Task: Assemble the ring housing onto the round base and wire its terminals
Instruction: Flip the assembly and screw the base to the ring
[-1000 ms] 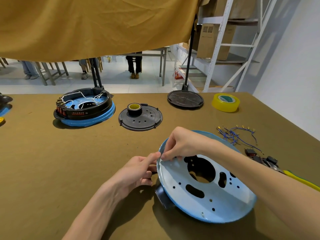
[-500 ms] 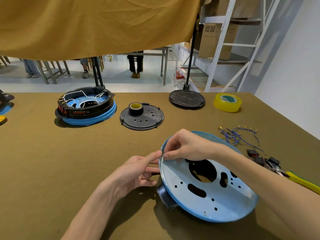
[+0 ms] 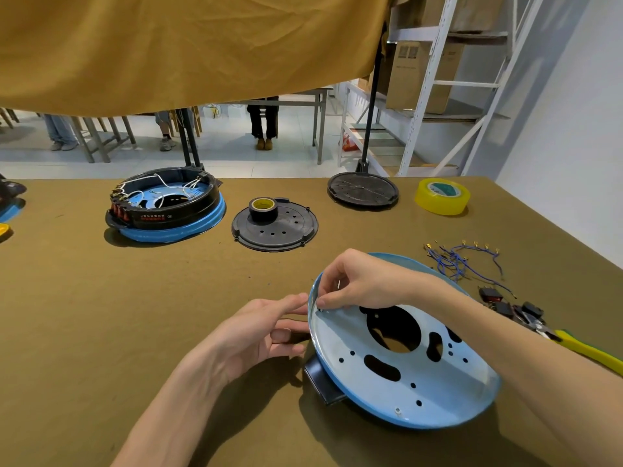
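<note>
A table covered in olive-brown cloth (image 3: 101, 332) fills the view, with one mustard-yellow fabric sheet (image 3: 168, 45) hanging above its far edge. Nearest the camera lies one round light-blue metal base (image 3: 401, 375), its inner face up and pierced by one large central opening, several oblong slots and small holes; it sits tilted, its left edge raised over a black plastic part (image 3: 320, 379) that shows beneath the rim. At far left stands one finished unit (image 3: 165, 205), a black ring housing seated on a blue base with white wires inside. Beside it lies one black round perforated plastic cover (image 3: 279, 229) carrying one small roll of black tape (image 3: 263, 209). Further back is one black round stand foot (image 3: 363, 190), and to its right one roll of yellow adhesive tape (image 3: 441, 196). At right lie one tangle of blue wires with brass terminals (image 3: 462, 259), a few small black switches (image 3: 505, 303), and one yellow-handled tool (image 3: 586, 350).

The right hand (image 3: 364, 281) reaches over the base's upper-left rim, thumb and forefinger pinched together on something tiny and pale at a hole there; what it is cannot be told. The left hand (image 3: 259, 332) rests just outside the same edge, fingers loosely curled and touching the rim, gripping nothing visible.
</note>
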Motion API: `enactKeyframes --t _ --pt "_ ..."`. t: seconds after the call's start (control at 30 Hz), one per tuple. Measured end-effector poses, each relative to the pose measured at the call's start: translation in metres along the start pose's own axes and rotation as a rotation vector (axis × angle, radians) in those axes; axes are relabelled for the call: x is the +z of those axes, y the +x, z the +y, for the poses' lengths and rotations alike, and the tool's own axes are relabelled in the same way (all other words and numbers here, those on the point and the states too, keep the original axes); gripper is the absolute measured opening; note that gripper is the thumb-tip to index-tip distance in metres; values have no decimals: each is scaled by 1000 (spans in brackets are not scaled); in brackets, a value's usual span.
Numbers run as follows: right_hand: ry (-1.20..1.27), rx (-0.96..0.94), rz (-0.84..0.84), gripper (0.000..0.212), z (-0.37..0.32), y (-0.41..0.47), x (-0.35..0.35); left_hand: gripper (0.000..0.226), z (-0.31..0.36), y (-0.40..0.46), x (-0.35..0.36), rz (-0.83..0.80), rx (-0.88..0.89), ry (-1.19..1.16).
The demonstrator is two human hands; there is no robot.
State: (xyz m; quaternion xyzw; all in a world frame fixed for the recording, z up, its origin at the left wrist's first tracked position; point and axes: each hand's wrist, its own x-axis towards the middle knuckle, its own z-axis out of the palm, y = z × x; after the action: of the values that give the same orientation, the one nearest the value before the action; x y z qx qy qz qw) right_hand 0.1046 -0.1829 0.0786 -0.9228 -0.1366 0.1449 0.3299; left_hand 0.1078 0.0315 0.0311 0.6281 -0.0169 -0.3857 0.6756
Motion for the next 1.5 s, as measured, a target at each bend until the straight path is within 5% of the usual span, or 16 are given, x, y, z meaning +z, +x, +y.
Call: enactKeyframes --t 0.27,0.83,1.1,1.33,1.5 --pt "-27 5 -36 15 0 2 4 23 -3 -4 1 194 205 312" --pt "-131 31 63 13 -6 -3 10 32 -16 -1 13 44 357 354" --pt "-155 15 8 17 -11 -9 12 26 -11 -2 9 56 357 325" --pt "-153 3 -21 15 -11 -10 7 32 -13 -7 14 145 539 500" --pt "-52 -28 -29 13 -5 -12 7 17 -13 -5 11 201 465 482"
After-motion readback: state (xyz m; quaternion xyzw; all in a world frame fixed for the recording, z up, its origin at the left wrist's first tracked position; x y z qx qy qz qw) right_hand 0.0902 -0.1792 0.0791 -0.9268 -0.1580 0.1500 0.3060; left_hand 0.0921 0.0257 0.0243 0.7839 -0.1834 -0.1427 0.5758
